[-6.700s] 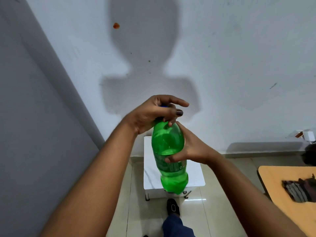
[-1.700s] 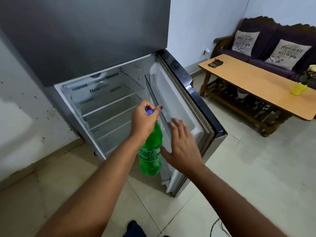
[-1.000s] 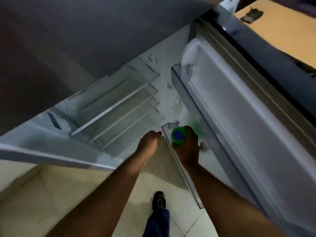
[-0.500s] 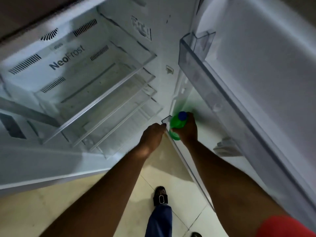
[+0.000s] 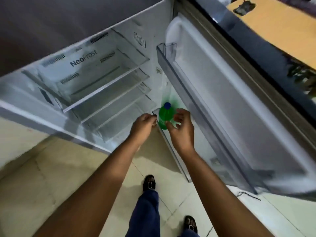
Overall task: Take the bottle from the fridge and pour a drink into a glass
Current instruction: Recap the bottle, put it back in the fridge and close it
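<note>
The green bottle (image 5: 164, 117) with a blue cap stands upright in the lower clear door shelf (image 5: 172, 151) of the open fridge (image 5: 95, 77). My right hand (image 5: 182, 132) is just right of the bottle with its fingers spread. The thumb tip touches the bottle's side and a gap shows between palm and bottle. My left hand (image 5: 143, 124) is curled at the near corner of that door shelf, fingertips on its rim. No glass is in view.
The fridge door (image 5: 239, 108) stands open to the right, with an upper door shelf (image 5: 168, 48). Bare glass shelves fill the fridge interior. A wooden table (image 5: 273, 28) is beyond the door. My feet stand on the tiled floor (image 5: 51, 177) below.
My right hand gripped the bottle half a second ago; its fingers have now spread and the bottle stands in the door shelf. My left hand stays at the shelf corner.
</note>
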